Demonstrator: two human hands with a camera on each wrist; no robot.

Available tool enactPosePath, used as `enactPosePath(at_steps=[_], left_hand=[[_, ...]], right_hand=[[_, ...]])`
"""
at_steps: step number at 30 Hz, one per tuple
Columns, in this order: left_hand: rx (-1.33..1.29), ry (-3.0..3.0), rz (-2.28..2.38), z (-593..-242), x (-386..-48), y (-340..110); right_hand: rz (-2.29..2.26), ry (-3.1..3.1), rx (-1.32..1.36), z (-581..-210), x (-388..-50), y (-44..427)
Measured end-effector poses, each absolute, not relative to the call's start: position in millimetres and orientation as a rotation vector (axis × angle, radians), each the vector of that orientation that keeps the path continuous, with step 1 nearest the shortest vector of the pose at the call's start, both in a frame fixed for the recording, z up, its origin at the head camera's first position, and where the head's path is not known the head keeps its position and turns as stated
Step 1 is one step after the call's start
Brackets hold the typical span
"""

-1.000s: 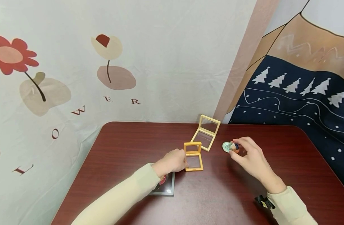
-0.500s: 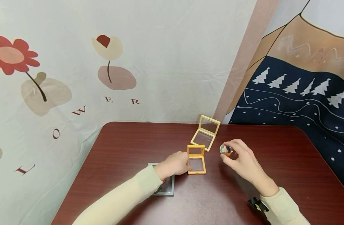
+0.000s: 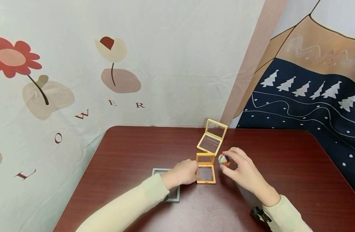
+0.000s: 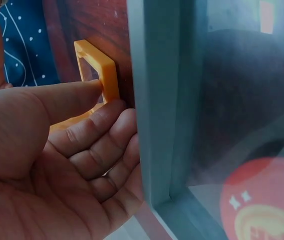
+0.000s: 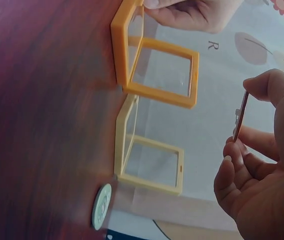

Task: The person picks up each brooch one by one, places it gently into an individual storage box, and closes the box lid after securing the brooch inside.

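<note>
An orange frame (image 3: 206, 174) stands open on the table, its lid raised at the back. My left hand (image 3: 184, 172) pinches its left edge; in the left wrist view the thumb and finger of that hand (image 4: 76, 150) hold the orange rim (image 4: 109, 80). To the right, my right hand (image 3: 247, 170) holds a small round, colourful disc (image 3: 224, 160) by its edge, raised beside the frame. The right wrist view shows the disc (image 5: 240, 116) edge-on between thumb and fingers. Behind the orange frame, a pale yellow frame (image 3: 208, 143) also stands open.
A grey frame (image 3: 174, 195) lies under my left forearm, a red round piece (image 4: 262, 200) visible in it in the left wrist view. A pale green disc (image 5: 101, 206) lies on the table, mostly hidden behind my right hand in the head view. A patterned cloth hangs behind the table.
The orange frame has slid right and toward me with my left hand. My right hand has carried the colourful disc left and slightly toward me, nearer that frame.
</note>
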State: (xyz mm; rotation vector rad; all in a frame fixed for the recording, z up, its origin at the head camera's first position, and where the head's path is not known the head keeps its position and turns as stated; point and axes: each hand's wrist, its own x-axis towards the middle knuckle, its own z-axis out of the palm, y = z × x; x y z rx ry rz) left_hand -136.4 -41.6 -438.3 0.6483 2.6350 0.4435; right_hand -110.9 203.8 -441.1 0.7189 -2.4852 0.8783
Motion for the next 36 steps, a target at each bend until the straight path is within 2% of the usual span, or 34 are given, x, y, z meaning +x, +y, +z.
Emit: enactPosePath(at_steps=[36], left_hand=[[0.749,2.685,0.244,-433.9,-112.3,-32.1]], right_hand=[[0.784,-2.649,0.951,-465.1,-94.0,171.0]])
